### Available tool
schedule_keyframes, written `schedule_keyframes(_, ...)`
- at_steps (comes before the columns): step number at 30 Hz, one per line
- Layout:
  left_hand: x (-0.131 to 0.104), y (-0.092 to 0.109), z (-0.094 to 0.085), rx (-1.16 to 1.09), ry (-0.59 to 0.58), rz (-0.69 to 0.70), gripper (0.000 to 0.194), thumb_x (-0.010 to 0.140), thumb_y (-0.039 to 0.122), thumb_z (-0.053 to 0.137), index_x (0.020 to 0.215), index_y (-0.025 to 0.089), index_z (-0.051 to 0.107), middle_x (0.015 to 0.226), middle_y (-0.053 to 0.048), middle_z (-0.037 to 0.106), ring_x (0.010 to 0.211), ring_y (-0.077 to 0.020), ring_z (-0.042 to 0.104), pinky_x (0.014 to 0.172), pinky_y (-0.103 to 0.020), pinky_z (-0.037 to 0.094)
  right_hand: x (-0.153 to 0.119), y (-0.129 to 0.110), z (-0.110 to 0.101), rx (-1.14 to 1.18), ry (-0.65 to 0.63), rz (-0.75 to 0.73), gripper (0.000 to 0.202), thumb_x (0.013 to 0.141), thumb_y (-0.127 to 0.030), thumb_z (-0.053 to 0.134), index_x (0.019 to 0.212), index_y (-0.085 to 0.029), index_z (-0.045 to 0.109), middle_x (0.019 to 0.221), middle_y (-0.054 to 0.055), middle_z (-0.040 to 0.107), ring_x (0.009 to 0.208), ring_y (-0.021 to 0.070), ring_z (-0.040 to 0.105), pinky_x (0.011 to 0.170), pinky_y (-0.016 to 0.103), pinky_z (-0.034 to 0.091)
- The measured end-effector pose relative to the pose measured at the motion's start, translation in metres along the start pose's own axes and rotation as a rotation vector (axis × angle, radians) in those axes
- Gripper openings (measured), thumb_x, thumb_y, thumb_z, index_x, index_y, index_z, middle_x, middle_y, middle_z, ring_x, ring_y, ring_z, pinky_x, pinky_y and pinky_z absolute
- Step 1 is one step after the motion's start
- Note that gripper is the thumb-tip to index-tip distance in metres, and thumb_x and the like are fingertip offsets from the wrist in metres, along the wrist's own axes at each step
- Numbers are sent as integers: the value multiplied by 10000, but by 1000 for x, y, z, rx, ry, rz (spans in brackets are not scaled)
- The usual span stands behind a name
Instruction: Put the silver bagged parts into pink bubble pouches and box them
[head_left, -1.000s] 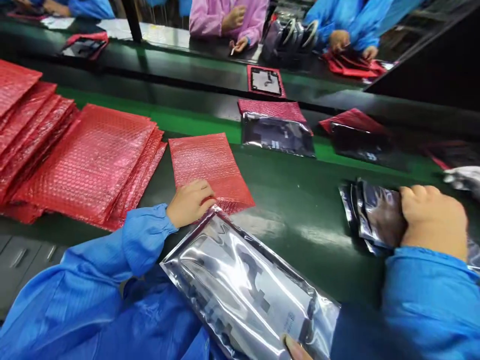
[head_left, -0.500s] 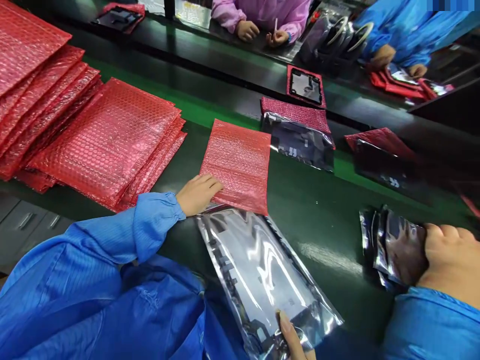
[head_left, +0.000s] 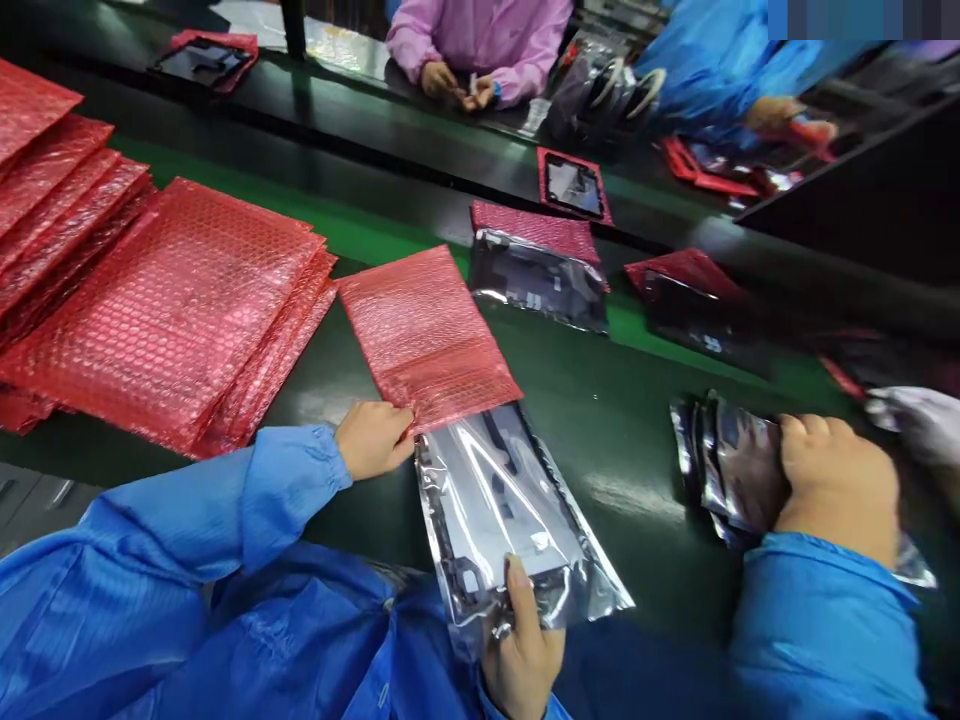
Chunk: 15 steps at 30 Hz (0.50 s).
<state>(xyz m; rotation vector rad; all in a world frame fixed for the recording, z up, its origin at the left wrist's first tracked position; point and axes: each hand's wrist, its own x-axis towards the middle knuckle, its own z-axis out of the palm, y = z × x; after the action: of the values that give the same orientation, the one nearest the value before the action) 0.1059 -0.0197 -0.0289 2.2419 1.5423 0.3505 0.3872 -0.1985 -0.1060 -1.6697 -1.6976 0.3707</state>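
Note:
My left hand [head_left: 373,438] pinches the near left corner of a red bubble-wrap bag [head_left: 435,330] lying on the dark green table [head_left: 622,440]. My right hand [head_left: 525,640] grips the near end of a shiny see-through pouch [head_left: 502,490], thumb on top. Inside the pouch is a flat silvery part with black edges. The pouch's far end meets the near edge of the red bag and is covered by it; whether it is inside the bag or under it, I cannot tell.
Stacks of red bubble bags [head_left: 165,310] lie at the left. Beyond are a dark pouch on a red bag [head_left: 536,280] and another pair [head_left: 697,300]. At the right, a co-worker's hand [head_left: 840,490] holds dark pouches [head_left: 739,465]. Other people work across the table.
The red bag has turned and its near edge now sits over the pouch's far end. My left hand has closed on its corner. My right hand has pushed the pouch forward, and the view has shifted.

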Motion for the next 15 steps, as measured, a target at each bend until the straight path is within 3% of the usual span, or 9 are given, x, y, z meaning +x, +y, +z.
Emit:
schedule_keyframes(2, -2, -2, 1, -326, 83, -30, 103, 763, 248, 501, 688, 177, 492, 572, -6, 573, 526, -142, 558, 547, -254, 420, 14, -22, 12, 167, 5, 144, 363, 868, -449, 581, 1123, -195, 632, 1175, 141, 584, 1192, 374, 479, 989, 615, 391)
schedule_keyframes(4, 0, -4, -1, -770, 123, -92, 123, 757, 290, 529, 785, 183, 474, 614, 16, 588, 507, -114, 553, 520, -225, 435, 26, -45, 23, 315, -28, 244, 417, 883, -473, 565, 1204, -207, 577, 1178, 111, 588, 1124, 312, 540, 925, 523, 477)
schedule_keyframes(7, 7, -1, -5, -1283, 167, -201, 524, 724, 332, 638, 1166, 195, 392, 849, -18, 672, 655, -132, 635, 595, -241, 504, 37, -73, 39, 433, -30, 280, 379, 920, -417, 547, 1221, -187, 540, 1191, 91, 566, 1031, 229, 579, 859, 419, 515)
schedule_keyframes(10, 14, 2, -7, -1397, 336, -319, 947, 630, 286, 764, 1396, 203, 214, 992, -45, 682, 803, -140, 658, 737, -255, 516, 42, -91, 51, 568, -60, 306, 324, 925, -374, 555, 1182, -177, 557, 1180, 82, 559, 1000, 209, 579, 838, 393, 519)
schedule_keyframes(12, 17, -1, -8, -1386, 451, -395, 989, 597, 279, 785, 1423, 192, 246, 1012, -45, 680, 827, -136, 657, 776, -252, 507, 47, -96, 52, 654, -105, 313, 300, 927, -365, 552, 1165, -183, 567, 1176, 80, 561, 993, 202, 579, 838, 384, 518)
schedule_keyframes(15, 21, -12, -12, -1355, 540, -478, 946, 583, 281, 768, 1414, 179, 326, 987, -36, 683, 772, -125, 655, 747, -249, 507, 65, -89, 37, 770, -183, 310, 352, 941, -428, 507, 1193, -185, 551, 1178, 91, 562, 977, 197, 584, 826, 385, 520)
